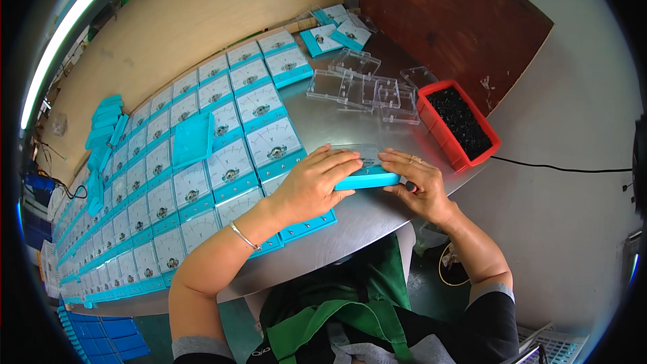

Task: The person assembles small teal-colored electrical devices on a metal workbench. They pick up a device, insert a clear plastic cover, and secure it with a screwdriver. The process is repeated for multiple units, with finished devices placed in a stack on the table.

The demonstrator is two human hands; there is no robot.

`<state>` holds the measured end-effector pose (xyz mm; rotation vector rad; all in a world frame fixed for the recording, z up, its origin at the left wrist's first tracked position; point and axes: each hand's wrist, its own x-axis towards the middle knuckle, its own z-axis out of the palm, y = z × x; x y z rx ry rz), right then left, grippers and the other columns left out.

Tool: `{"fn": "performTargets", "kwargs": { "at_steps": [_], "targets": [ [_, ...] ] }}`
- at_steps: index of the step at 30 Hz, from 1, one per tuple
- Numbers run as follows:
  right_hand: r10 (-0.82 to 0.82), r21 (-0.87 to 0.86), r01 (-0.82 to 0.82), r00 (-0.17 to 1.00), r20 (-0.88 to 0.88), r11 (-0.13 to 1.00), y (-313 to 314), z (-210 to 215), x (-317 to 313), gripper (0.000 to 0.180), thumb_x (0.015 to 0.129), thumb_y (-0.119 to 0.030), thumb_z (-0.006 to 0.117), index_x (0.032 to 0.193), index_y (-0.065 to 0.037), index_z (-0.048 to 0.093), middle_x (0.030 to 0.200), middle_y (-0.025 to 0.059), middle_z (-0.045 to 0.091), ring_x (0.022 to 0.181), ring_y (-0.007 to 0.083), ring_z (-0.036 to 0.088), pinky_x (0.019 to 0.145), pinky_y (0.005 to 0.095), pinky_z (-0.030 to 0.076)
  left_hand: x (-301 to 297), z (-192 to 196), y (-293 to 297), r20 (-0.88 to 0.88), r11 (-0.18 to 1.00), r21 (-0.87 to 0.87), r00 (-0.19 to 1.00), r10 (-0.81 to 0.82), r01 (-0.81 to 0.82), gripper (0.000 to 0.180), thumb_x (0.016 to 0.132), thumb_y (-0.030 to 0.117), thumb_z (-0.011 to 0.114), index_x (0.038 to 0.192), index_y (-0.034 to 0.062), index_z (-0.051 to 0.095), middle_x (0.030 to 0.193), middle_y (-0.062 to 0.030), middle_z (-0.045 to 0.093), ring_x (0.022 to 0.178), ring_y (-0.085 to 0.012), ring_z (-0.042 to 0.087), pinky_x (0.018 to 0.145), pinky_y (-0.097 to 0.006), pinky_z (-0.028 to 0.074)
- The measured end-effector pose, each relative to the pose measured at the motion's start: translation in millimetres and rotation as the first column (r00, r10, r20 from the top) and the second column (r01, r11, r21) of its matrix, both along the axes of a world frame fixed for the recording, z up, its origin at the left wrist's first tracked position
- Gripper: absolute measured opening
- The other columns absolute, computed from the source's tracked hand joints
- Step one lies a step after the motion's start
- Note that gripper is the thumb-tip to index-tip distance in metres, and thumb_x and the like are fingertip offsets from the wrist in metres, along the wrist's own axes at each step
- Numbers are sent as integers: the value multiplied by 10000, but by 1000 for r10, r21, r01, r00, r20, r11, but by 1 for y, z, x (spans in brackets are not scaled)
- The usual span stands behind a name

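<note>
Holding blue meter (367,180) in grip of left hand (311,182) and right hand (428,192), left of red box (441,136). Could crack clear cover (364,149) by uneven pressing, or scratch it with palmed dark tool (410,187).

Meter (367,180): boxy panel type with a turquoise body and a clear cover (356,149) on its upper side
Dial (368,161): pale, with a darker patch near the middle; mostly hidden by fingers
Pose: face up, roughly level, turquoise side toward the person
Place: in the grip of left hand (320,174) and right hand (423,185), by the near edge of the counter (303,111); contact with the metal cannot be told
Tool (410,187): dark rounded end showing at the right hand, just beside the meter, the rest hidden
</note>
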<state>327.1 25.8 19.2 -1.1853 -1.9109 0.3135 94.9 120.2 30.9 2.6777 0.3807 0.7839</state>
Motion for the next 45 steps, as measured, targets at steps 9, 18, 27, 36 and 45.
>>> {"fn": "performTargets", "kwargs": {
  "at_steps": [9, 18, 27, 36, 45],
  "targets": [
    [24, -8, -23, 994, 104, 1000, 52, 12, 1, 404, 682, -58, 764, 1064, -48, 633, 1164, 102, 640, 985, 294, 638, 764, 375, 537, 2, 5, 26, -38, 989, -2, 988, 148, -149, 485, 692, 76, 746, 1150, 20, 595, 1195, -145, 601, 1094, -307, 582, 920, -377, 493],
    [28, -133, -26, 999, 18, 991, 59, 15, 3, 422, 713, -24, 745, 1120, -71, 643, 1211, 70, 632, 962, 195, 656, 589, 267, 499, 0, 5, 35, 0, 975, -139, 985, 175, -173, 522, 699, 84, 758, 1187, 31, 580, 1184, -140, 620, 1061, -311, 609, 889, -375, 511],
    [75, -195, -76, 997, -16, 978, 60, 20, 5, 425, 681, -35, 768, 1092, -65, 664, 1179, 77, 649, 980, 169, 637, 666, 271, 484, 4, 13, 26, -113, 973, -47, 969, 219, -225, 625, 699, 78, 717, 1279, 47, 488, 1145, -141, 606, 947, -334, 636, 793, -384, 541],
    [-31, -170, 69, 975, 220, 983, 169, 32, 1, 406, 708, -273, 763, 1064, -93, 685, 942, 98, 682, 916, 264, 646, 775, 386, 500, 17, 18, 16, -320, 964, 192, 917, 238, -184, 586, 664, 87, 707, 1213, 10, 519, 1022, -148, 537, 750, -314, 645, 634, -386, 554],
    [-129, 24, 184, 582, 803, 983, 229, -24, 4, 169, 778, -126, 570, 873, -79, 702, 958, 131, 688, 958, 319, 642, 760, 412, 526, 15, 22, 26, -283, 971, 106, 930, 234, -212, 571, 664, 60, 705, 1208, 5, 539, 1101, -111, 550, 815, -287, 639, 668, -365, 554]
  ]
}}
